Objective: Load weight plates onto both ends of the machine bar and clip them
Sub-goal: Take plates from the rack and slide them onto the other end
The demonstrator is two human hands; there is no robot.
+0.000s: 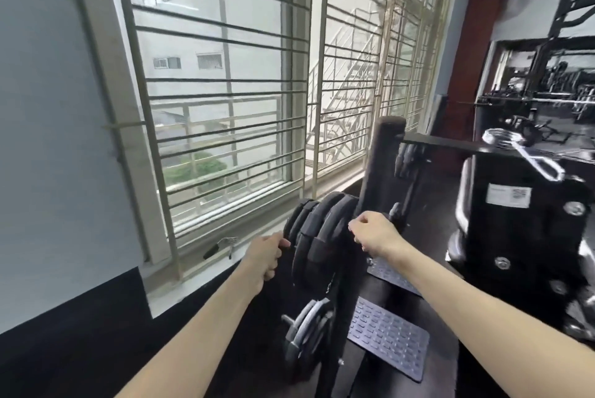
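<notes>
Several black weight plates stand on edge in a row on a storage peg of the machine, low in the middle of the view. My left hand curls around the near left rim of the row. My right hand is closed over the right rim of the same plates. A few smaller grey plates hang on a lower peg, with its end sticking out. A silver spring clip sits on a bar end at the right, above the black machine housing.
A barred window and its sill fill the left and centre. Two studded foot plates lie below my right arm. A black upright post rises behind the plates. Racks and bars stand in the far right background.
</notes>
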